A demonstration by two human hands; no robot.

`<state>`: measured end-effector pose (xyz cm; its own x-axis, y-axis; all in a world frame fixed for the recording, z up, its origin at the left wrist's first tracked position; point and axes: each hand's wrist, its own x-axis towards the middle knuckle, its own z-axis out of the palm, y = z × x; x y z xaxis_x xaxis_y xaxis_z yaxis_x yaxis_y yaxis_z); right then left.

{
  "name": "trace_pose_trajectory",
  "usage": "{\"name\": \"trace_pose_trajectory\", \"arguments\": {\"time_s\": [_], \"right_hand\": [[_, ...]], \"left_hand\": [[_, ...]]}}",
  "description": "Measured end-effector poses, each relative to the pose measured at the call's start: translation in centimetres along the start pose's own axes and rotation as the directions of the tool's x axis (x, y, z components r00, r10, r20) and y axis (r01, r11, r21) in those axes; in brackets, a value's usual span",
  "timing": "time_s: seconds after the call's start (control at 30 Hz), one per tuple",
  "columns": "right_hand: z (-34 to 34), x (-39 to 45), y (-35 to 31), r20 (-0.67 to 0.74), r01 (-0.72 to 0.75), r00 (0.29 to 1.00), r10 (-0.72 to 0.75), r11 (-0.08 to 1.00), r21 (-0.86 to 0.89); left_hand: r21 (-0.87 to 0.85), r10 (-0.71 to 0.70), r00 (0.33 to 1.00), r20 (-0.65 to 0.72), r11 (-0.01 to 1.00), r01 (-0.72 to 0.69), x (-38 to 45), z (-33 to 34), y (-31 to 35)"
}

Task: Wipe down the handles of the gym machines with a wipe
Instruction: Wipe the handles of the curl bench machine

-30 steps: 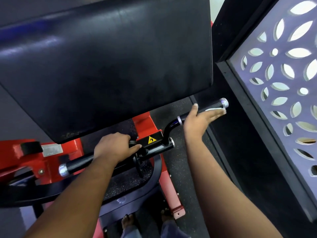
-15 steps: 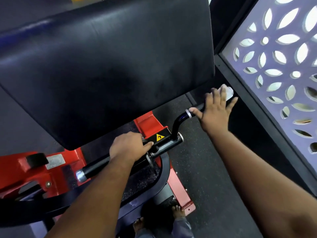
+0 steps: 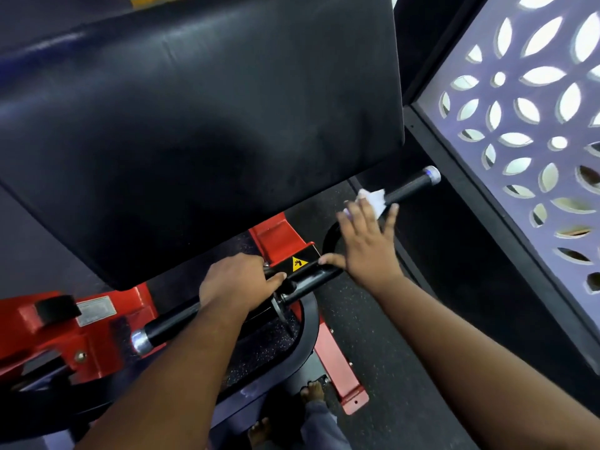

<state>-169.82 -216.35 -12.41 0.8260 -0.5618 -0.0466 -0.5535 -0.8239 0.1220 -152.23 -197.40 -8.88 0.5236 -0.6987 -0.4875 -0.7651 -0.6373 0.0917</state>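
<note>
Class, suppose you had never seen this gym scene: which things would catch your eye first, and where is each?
The big black pad fills the upper left, above the red machine frame. At centre right, the right hand presses a white wipe against the black handle, while the left hand grips the bar lower down. A pale cut-out screen glows along the right edge.

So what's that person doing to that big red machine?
A person is cleaning a gym machine's handles. Their right hand presses a white wipe against the angled black handle on the right, with the fingers spread flat over it. Their left hand grips the straight black bar nearer the red frame, below the big black pad. The handle's silver-capped tip lies bare beyond the wipe.
</note>
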Motion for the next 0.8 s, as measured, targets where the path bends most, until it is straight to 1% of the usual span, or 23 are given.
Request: {"name": "trace_pose_trajectory", "arguments": {"time_s": [0.07,0.1,0.13,0.17,0.23,0.27,0.3,0.37,0.4,0.43,0.47,0.5,0.53,0.57,0.6,0.63,0.7,0.73,0.8], "right_hand": [[0.1,0.1,0.4,-0.033,0.119,0.992,-0.121,0.992,-0.036],[-0.2,0.6,1.6,-0.063,0.137,0.988,-0.141,0.989,-0.057],[-0.5,1.0,3.2,-0.089,0.115,0.989,-0.121,0.991,-0.068],[-0.8,1.5,5.0,-0.108,0.06,0.992,-0.067,0.996,-0.067],[-1.5,1.9,7.0,-0.031,-0.091,0.996,0.089,0.995,-0.04],[-1.6,1.8,6.7,-0.004,-0.125,0.992,0.125,0.991,-0.04],[-1.5,1.7,5.7,-0.005,-0.119,0.993,0.119,0.992,-0.043],[-0.4,1.1,2.9,-0.01,-0.027,1.0,0.026,0.996,-0.082],[0.3,0.8,1.6,-0.008,0.05,0.999,-0.052,0.994,-0.102],[1.0,0.5,0.5,0.011,0.159,0.987,-0.16,0.977,-0.142],[1.7,0.2,-0.3,0.051,0.296,0.955,-0.292,0.933,-0.207],[2.5,-0.3,-0.8,0.109,0.427,0.904,-0.413,0.865,-0.265],[3.1,-1.0,-0.9,0.174,0.531,0.847,-0.502,0.791,-0.303],[3.2,-1.7,-0.9,0.232,0.593,0.805,-0.546,0.731,-0.336],[3.2,-2.1,-0.7,0.258,0.614,0.789,-0.557,0.696,-0.374],[3.0,-2.3,-0.6,0.248,0.593,0.803,-0.541,0.691,-0.413],[1.9,-1.5,-0.1,0.16,0.468,0.879,-0.448,0.755,-0.459],[1.2,-0.7,0.2,0.099,0.38,0.921,-0.377,0.81,-0.446],[-0.2,1.0,1.3,0.007,0.209,0.976,-0.219,0.92,-0.332]], "left_hand": [[0.013,-0.002,1.0,0.014,1.0,0.002,-0.1,-0.4,0.2],[0.014,-0.007,1.0,0.02,1.0,0.007,-0.2,-0.4,0.3],[0.012,-0.015,1.0,0.024,1.0,0.014,-0.2,-0.5,0.3],[0.011,-0.022,0.999,0.026,1.0,0.022,-0.2,-0.5,0.4],[0.016,-0.03,0.999,0.029,0.999,0.03,-0.2,-0.5,0.5],[0.021,-0.03,0.999,0.031,0.999,0.029,-0.2,-0.6,0.5],[0.025,-0.03,0.999,0.029,0.999,0.029,-0.2,-0.6,0.5],[0.029,-0.04,0.999,0.028,0.999,0.039,-0.3,-0.7,0.5],[0.03,-0.042,0.999,0.029,0.999,0.041,-0.2,-0.8,0.5],[0.031,-0.043,0.999,0.033,0.999,0.042,-0.2,-0.7,0.5],[0.03,-0.045,0.998,0.036,0.999,0.043,-0.2,-0.6,0.5],[0.03,-0.045,0.998,0.038,0.999,0.044,-0.2,-0.6,0.5],[0.03,-0.044,0.998,0.035,0.999,0.043,-0.2,-0.5,0.5],[0.032,-0.045,0.999,0.03,0.999,0.044,-0.2,-0.6,0.5],[0.033,-0.046,0.999,0.028,0.998,0.045,-0.2,-0.6,0.4],[0.035,-0.046,0.999,0.03,0.998,0.044,-0.3,-0.6,0.4],[0.04,-0.039,0.999,0.031,0.998,0.038,-0.4,-0.7,0.5],[0.044,-0.037,0.999,0.027,0.998,0.036,-0.5,-0.8,0.5],[0.045,-0.035,0.999,0.016,0.998,0.034,-0.5,-0.9,0.6]]}}
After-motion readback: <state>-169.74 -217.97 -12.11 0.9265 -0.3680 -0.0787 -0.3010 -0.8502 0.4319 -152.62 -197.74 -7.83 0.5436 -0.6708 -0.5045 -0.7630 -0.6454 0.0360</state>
